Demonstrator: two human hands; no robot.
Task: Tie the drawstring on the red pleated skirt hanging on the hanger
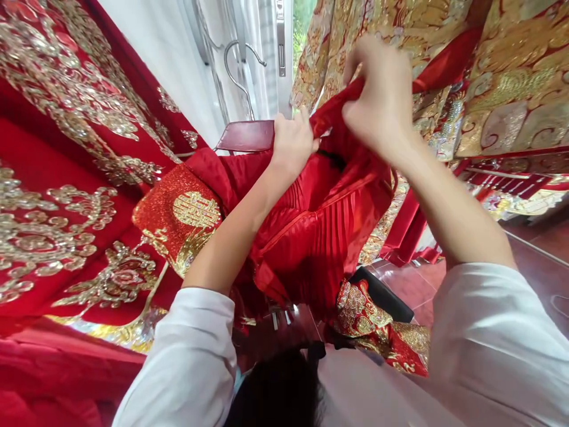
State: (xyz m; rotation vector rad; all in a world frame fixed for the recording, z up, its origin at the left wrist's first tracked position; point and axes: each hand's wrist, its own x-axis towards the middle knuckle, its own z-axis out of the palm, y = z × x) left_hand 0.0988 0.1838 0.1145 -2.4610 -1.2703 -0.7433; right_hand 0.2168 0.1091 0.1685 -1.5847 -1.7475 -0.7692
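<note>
A red pleated satin garment [311,237] with gold embroidered trim hangs in front of me. My left hand [291,142] grips its upper edge beside a dark red wooden hanger [246,136] with a metal hook [237,65]. My right hand [382,95] pinches the red fabric of the same garment a little higher and to the right. Both arms wear white sleeves.
Red cloth with heavy gold embroidery [66,196] fills the left side. Gold and red embroidered garments [498,77] hang at the upper right. A window frame [280,41] and white curtain [178,59] stand behind. Red tile floor [533,249] shows at the right.
</note>
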